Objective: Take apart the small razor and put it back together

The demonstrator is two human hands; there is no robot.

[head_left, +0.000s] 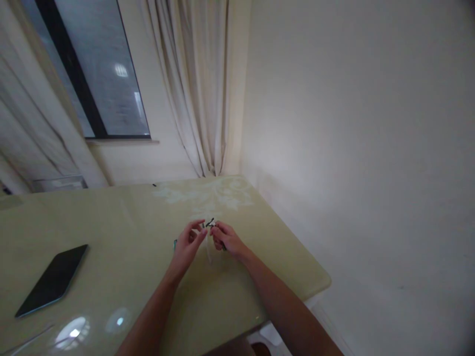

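My right hand [227,238] is closed, thumb and fingers pinching a small black-and-white piece [212,223] whose kind I cannot make out. A thin dark end of it sticks out toward the left. My left hand [189,242] faces it from the left, thumb and index finger apart close to that dark end; whether they touch it I cannot tell. Below the fingertips a thin pale strip [208,251] shows between the hands. A dark bit pokes out under the right fingers, and a small teal edge [175,244] shows behind the left hand.
Both hands are above a glossy pale-green table [122,237]. A dark flat tablet [54,280] lies at the left, with a thin pale cable-like line [31,340] near the front. One small black piece [154,185] is at the far edge. A wall [352,148] borders the right side.
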